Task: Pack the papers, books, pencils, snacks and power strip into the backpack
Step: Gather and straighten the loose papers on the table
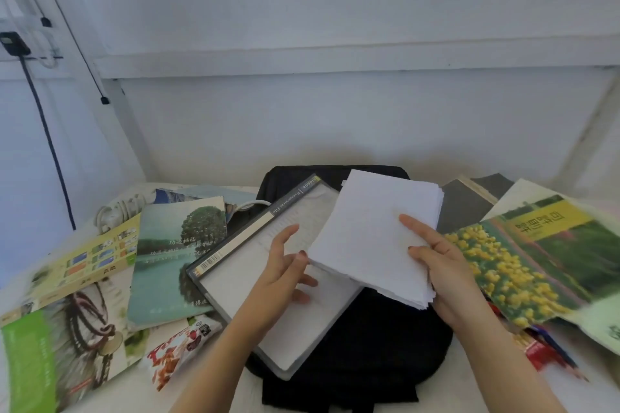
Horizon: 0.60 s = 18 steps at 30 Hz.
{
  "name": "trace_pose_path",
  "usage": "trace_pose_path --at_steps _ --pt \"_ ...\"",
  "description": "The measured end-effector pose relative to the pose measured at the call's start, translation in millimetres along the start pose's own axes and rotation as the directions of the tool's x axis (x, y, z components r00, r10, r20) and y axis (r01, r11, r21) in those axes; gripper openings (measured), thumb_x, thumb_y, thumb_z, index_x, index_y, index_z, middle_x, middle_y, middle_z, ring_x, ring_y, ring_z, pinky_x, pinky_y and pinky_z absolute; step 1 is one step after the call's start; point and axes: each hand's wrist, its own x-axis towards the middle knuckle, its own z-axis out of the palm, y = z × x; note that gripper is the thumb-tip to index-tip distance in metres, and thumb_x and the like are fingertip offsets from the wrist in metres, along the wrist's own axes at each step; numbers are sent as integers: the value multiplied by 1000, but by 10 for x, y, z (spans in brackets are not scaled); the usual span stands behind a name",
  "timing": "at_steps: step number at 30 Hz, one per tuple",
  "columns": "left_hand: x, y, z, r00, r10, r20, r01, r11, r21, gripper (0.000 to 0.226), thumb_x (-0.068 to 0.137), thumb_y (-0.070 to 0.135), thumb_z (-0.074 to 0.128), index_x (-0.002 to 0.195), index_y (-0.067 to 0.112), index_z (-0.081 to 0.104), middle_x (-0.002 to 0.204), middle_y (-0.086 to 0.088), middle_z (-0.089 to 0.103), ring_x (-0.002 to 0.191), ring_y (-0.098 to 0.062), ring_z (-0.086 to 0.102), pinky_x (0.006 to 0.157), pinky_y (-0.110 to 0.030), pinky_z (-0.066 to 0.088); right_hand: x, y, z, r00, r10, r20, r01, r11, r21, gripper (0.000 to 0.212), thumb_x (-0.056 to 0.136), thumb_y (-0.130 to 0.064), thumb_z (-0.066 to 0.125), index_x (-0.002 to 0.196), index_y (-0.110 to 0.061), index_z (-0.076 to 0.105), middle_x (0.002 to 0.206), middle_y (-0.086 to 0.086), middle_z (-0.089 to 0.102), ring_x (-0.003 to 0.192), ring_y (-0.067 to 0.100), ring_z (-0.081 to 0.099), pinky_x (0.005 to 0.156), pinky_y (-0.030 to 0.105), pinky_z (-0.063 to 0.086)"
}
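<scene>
The right hand (pixel 446 265) holds the stack of white papers (pixel 379 231), its lower fingers hidden beneath, the left hand (pixel 285 265) keeps loose, spread fingers with the thumb touching the stack's corner, and below both the black backpack (pixel 362 345) lies mostly covered by a clear file case (pixel 241 278).

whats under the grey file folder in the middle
The black backpack lies under the file folder and shows past its far and right edges. Whether the backpack's opening is zipped, or whether anything else lies beneath, cannot be seen because the folder covers it.
</scene>
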Motion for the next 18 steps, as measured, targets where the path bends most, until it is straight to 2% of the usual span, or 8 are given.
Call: trace_pose_path --at_steps 3,4,6,8,11,13,15,18 --pt "-15 -38 2 996 28 85 -54 946 320 49 79 57 57 120 55 31 111 11 57 90 -3 60 79 -20 48 -21 -39 -61 993 -46 -112 51 998 41 43 94 5 39 115 -24 63 129 -4 54 108 16 57 77 22 55" --pt "-27 -38 20 992 11 127 -71 875 480 58 71 62 58 122 52 33 114 16 54 96 0 56 84 -20 46 -32 -46 -85 988 -56 -144 65 996 62 43 94 5 39 116 -23 62 131 -3 53 109 17 57 78 22 56" --pt "-58 -40 72 980 -2 198 -148 656 740 76 65 62 63 130 45 31 122 21 43 110 0 43 95 -23 37 -59 -68 -125 977 -58 -203 80 992 100 42 94 4 39 120 -21 61 132 -3 53 109 17 57 78 22 55" --pt "-85 -22 115 971 26 238 -216 527 822 81 66 56 66 135 42 27 126 20 37 116 -4 36 97 -22 32 -87 -99 -154 970 -49 -240 81 989 125 42 94 5 40 124 -17 59 128 -4 53 102 13 58 73 19 55" --pt "-56 24 93 967 38 251 -227 576 786 63 72 44 63 129 42 35 123 18 42 115 -5 40 92 -19 33 -119 -130 -184 968 -40 -248 78 987 144 43 94 6 39 128 -14 56 121 -5 54 95 9 58 67 16 55" --pt "-24 79 31 968 -6 252 -184 669 720 46 78 33 59 116 48 39 117 19 48 110 -2 47 88 -18 37 -136 -133 -198 970 -36 -242 72 987 143 42 94 5 39 127 -15 57 122 -6 54 96 9 59 68 17 55" --pt "4 151 -67 962 -52 269 -140 751 645 41 81 17 55 102 50 44 112 20 52 102 1 52 80 -17 43 -151 -133 -200 972 -31 -234 69 985 158 42 94 5 38 126 -15 57 123 -5 55 97 10 59 68 19 55" --pt "63 280 -242 957 -52 286 -165 714 680 41 85 1 47 82 40 58 111 19 57 98 -2 58 85 -25 50 -165 -134 -181 980 -17 -200 57 980 192 42 95 5 38 125 -16 58 120 -8 57 96 10 60 68 19 56"
